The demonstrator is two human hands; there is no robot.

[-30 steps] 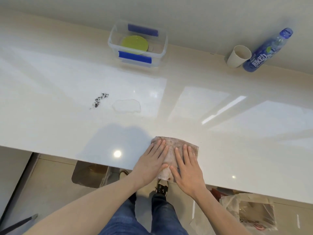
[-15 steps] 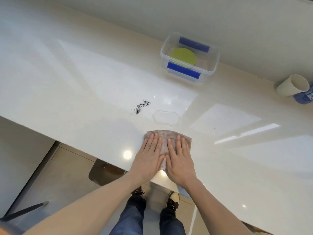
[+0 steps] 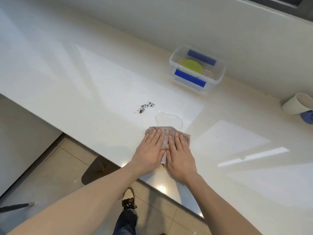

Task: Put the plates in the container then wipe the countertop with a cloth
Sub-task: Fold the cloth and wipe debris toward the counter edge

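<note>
A brownish cloth [image 3: 165, 133] lies flat on the white countertop [image 3: 84, 85]. My left hand [image 3: 149, 150] and my right hand [image 3: 180, 154] press on it side by side with straight fingers. The cloth's far edge touches a small water puddle [image 3: 168, 119]. Dark crumbs [image 3: 145, 106] lie just left of the puddle. A clear container [image 3: 197, 68] with blue clips stands at the back by the wall, with a green plate [image 3: 191, 67] inside.
A white paper cup [image 3: 296, 103] lies on its side at the far right, with a blue bottle [image 3: 307, 117] partly in view beside it. The counter's front edge runs diagonally below my wrists, over the tiled floor [image 3: 50, 175].
Both hands have pushed the cloth forward across the counter, from its front edge up to the puddle. The view has swung left, so the container and cup now sit further right.
</note>
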